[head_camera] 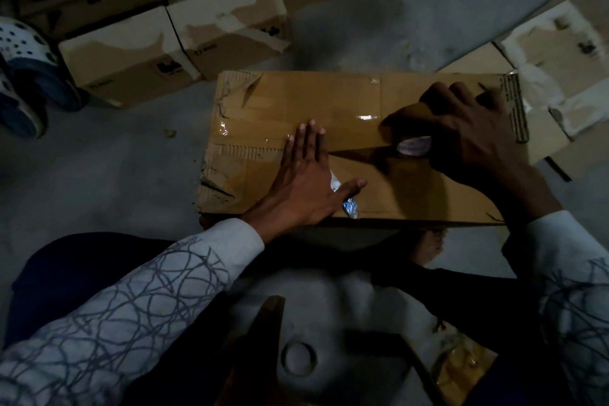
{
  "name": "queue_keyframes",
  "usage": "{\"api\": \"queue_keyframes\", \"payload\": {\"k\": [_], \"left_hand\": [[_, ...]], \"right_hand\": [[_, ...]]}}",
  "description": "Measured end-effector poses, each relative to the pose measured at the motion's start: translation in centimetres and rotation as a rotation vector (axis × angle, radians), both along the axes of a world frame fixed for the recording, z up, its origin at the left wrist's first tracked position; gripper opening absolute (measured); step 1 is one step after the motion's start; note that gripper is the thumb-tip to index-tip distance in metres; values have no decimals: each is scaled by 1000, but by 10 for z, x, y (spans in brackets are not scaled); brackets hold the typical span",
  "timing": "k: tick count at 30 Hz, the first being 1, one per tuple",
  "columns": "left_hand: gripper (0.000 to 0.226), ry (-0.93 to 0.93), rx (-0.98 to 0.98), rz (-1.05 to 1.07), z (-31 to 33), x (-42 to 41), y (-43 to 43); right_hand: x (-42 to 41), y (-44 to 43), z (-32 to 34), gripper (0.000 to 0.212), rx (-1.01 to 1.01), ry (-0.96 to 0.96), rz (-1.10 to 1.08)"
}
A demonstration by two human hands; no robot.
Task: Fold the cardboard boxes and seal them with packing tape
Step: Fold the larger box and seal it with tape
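Head view: the box (329, 102) sits on the floor (99, 175) at the centre of the frame, just ahead of your knees, with its flaps folded down. Your left grip (306, 181) lies flat on the lid toward its 7 o'clock corner. Its fingers are straight and point to 12, its thumb is spread toward 3, and it presses the flaps and holds nothing. Its fingertips touch a glossy strip of tape (257, 132) that runs along the seam from the lid's 9 o'clock edge. Your right grip (468, 132) is at the lid's 3 o'clock side, fingers curled round the roll (413, 145), which stands on edge touching the lid. Between the two grips a narrow dark gap shows where the flaps meet.

Two closed boxes (125, 59) stand side by side at 11 o'clock, well apart from yours. Flat cardboard (560, 53) lies at 2 o'clock, just beyond the box. Spotted footwear (23, 69) sits at 9 o'clock. At 6 o'clock a ring (298, 358) is too blurred to identify.
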State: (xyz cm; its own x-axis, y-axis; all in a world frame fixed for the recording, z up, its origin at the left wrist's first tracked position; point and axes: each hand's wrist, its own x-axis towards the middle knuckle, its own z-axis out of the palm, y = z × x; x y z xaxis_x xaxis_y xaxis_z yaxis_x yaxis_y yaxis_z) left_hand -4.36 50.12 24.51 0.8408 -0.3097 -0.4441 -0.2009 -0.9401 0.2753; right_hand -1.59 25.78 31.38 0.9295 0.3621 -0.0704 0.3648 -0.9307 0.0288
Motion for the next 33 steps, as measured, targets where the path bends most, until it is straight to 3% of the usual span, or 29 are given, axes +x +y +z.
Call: {"api": "queue_keyframes", "payload": {"k": [4,7,14,19,26,28,33], "left_hand": [[112,12,-1,-8,3,0,1],[112,8,-12,0,0,0,-1],[111,-37,-97,-120,6,-9,-33],[119,-9,-25,-51,3,-9,-52],[109,-48,-147,-174,0,-9,-71],[109,-43,-117,-162,-1,-9,-75],[109,-112,-267,-62,-7,-16,-88]], "right_hand": [[-4,-11,-2,54,-35,-10,-41],[-6,-8,-3,48,48,-10,-23],[-7,-6,-5,71,173,70,-42],[-7,-6,-6,69,217,86,-17],[-9,-15,-11,81,273,100,-34],[-8,-16,-14,78,281,97,-30],[-8,-22,-15,76,289,110,-39]]}}
